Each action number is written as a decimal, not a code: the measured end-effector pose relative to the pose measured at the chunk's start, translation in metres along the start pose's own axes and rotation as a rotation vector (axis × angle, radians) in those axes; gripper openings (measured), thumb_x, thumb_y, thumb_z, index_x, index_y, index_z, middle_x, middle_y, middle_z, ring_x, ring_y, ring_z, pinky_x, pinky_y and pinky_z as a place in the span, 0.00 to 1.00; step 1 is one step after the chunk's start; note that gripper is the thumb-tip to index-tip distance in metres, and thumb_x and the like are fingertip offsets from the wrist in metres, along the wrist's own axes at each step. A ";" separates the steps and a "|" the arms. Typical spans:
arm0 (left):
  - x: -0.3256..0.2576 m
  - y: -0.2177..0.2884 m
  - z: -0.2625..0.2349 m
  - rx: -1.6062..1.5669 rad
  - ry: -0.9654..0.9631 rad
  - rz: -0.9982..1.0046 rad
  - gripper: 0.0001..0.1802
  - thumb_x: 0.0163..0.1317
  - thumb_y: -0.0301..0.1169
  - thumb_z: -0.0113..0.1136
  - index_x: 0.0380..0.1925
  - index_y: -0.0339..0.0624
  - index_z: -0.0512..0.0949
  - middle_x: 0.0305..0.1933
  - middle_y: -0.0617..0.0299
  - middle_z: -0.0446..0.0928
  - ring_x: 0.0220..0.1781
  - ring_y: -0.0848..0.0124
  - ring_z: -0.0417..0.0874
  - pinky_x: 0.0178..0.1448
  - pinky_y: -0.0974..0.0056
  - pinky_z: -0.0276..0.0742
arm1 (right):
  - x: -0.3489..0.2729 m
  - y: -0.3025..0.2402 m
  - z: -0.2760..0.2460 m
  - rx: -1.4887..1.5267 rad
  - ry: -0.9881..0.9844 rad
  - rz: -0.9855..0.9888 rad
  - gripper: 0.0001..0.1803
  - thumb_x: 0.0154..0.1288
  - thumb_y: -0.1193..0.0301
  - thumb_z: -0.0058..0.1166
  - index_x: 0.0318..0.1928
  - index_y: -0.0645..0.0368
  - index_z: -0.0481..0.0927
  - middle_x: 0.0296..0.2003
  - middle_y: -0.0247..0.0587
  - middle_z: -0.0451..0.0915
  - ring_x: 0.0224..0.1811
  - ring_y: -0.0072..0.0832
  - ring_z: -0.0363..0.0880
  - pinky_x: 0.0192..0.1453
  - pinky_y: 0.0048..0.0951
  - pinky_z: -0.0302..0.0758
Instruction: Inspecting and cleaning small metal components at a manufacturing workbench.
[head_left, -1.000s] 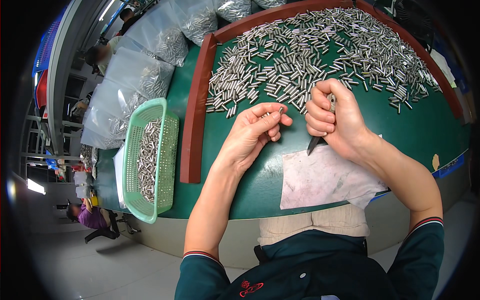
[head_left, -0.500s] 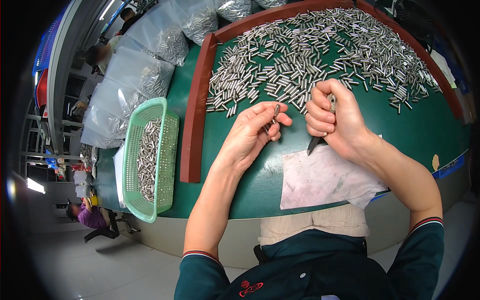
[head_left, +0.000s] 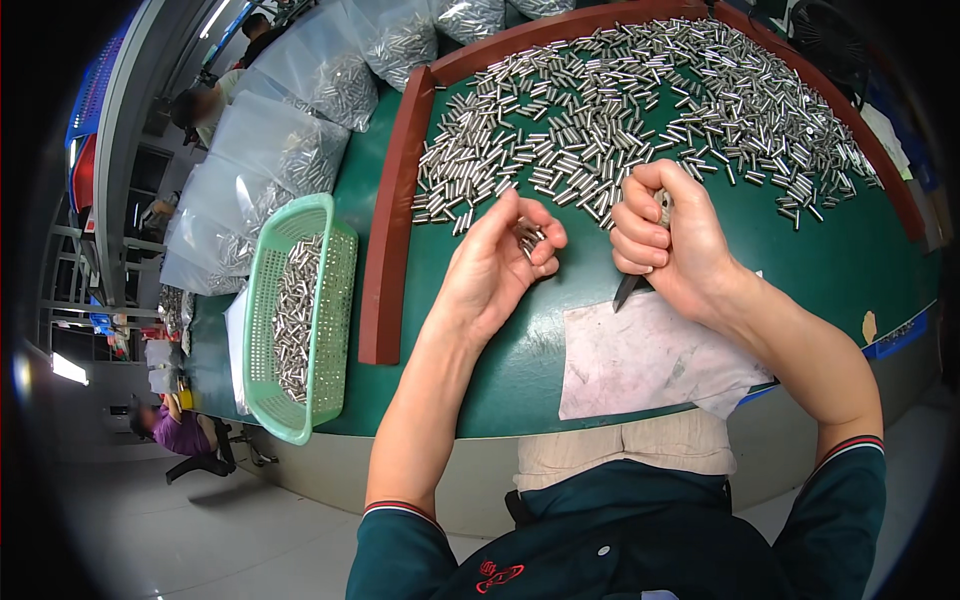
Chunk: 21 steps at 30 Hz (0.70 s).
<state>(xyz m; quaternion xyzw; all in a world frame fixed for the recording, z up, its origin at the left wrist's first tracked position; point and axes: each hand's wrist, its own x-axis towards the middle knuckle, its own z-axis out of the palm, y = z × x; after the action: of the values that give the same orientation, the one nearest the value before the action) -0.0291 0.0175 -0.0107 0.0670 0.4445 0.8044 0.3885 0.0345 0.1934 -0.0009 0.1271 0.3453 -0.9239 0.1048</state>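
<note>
My left hand (head_left: 500, 262) is palm up over the green table (head_left: 480, 350), its fingers curled around a few small metal pins (head_left: 527, 235). My right hand (head_left: 668, 240) is a closed fist around a dark pointed tool (head_left: 630, 290) whose tip points down toward a white cloth (head_left: 650, 355); a metal pin sits between its thumb and forefinger near the top. Just beyond both hands lies a wide spread of several loose metal pins (head_left: 620, 110).
A reddish-brown wooden rail (head_left: 392, 220) borders the pin area on the left and far side. A green plastic basket (head_left: 300, 315) with pins stands left of it. Clear bags of pins (head_left: 280, 150) are piled further left. Another person sits on the floor below (head_left: 180, 435).
My left hand's fingers have shifted slightly around the pins it holds. My right hand stays in place with the tool.
</note>
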 end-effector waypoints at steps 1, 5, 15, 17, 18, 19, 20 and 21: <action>0.000 0.002 0.000 0.025 0.050 0.009 0.19 0.63 0.45 0.43 0.24 0.42 0.68 0.26 0.59 0.71 0.24 0.77 0.64 0.31 0.70 0.64 | 0.000 0.000 0.000 -0.005 -0.003 0.003 0.15 0.57 0.64 0.33 0.15 0.51 0.55 0.08 0.25 0.51 0.09 0.15 0.44 0.16 0.21 0.46; 0.001 0.006 -0.006 0.173 0.180 0.086 0.19 0.64 0.44 0.43 0.20 0.43 0.66 0.15 0.70 0.58 0.16 0.82 0.51 0.19 0.76 0.48 | 0.001 0.001 0.000 -0.023 -0.037 0.010 0.15 0.58 0.64 0.32 0.15 0.51 0.55 0.08 0.25 0.50 0.09 0.16 0.44 0.16 0.21 0.46; 0.010 0.006 -0.024 1.483 0.642 0.693 0.05 0.49 0.27 0.59 0.25 0.38 0.78 0.10 0.64 0.61 0.14 0.80 0.60 0.19 0.71 0.58 | 0.001 0.002 0.004 -0.035 -0.032 0.004 0.16 0.57 0.64 0.33 0.13 0.50 0.54 0.07 0.25 0.49 0.09 0.16 0.44 0.16 0.21 0.46; 0.013 0.003 -0.028 1.571 0.619 0.727 0.05 0.47 0.29 0.61 0.24 0.40 0.78 0.10 0.61 0.65 0.12 0.72 0.66 0.19 0.66 0.61 | 0.000 0.003 0.004 -0.029 -0.042 -0.012 0.16 0.57 0.65 0.32 0.13 0.50 0.54 0.07 0.25 0.49 0.09 0.16 0.44 0.16 0.21 0.46; 0.015 0.000 -0.030 1.620 0.600 0.737 0.06 0.46 0.30 0.62 0.23 0.41 0.78 0.11 0.60 0.67 0.13 0.69 0.68 0.20 0.65 0.63 | 0.000 0.003 0.004 -0.035 -0.044 -0.018 0.16 0.58 0.65 0.32 0.14 0.51 0.54 0.07 0.25 0.49 0.09 0.16 0.45 0.15 0.21 0.46; 0.016 -0.001 -0.031 1.683 0.609 0.684 0.07 0.45 0.32 0.63 0.23 0.42 0.77 0.11 0.59 0.69 0.15 0.64 0.71 0.21 0.62 0.65 | 0.000 0.004 0.004 -0.041 -0.045 -0.013 0.16 0.58 0.65 0.32 0.14 0.51 0.54 0.07 0.25 0.49 0.09 0.16 0.45 0.15 0.21 0.46; 0.017 -0.003 -0.031 1.679 0.616 0.683 0.07 0.45 0.32 0.63 0.23 0.42 0.77 0.11 0.59 0.69 0.15 0.64 0.71 0.21 0.62 0.65 | 0.000 0.004 0.005 -0.046 -0.042 -0.022 0.16 0.58 0.65 0.32 0.14 0.51 0.54 0.07 0.25 0.49 0.09 0.16 0.45 0.16 0.21 0.46; 0.018 -0.003 -0.031 1.688 0.627 0.682 0.08 0.45 0.32 0.63 0.24 0.42 0.76 0.11 0.59 0.69 0.15 0.64 0.72 0.22 0.62 0.66 | 0.000 0.004 0.005 -0.048 -0.039 -0.034 0.17 0.59 0.64 0.31 0.14 0.51 0.54 0.07 0.25 0.49 0.09 0.16 0.45 0.16 0.21 0.46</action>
<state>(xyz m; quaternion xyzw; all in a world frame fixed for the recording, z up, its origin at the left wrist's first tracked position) -0.0536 0.0100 -0.0356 0.2319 0.9170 0.2706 -0.1789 0.0349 0.1873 0.0009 0.1008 0.3674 -0.9193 0.0988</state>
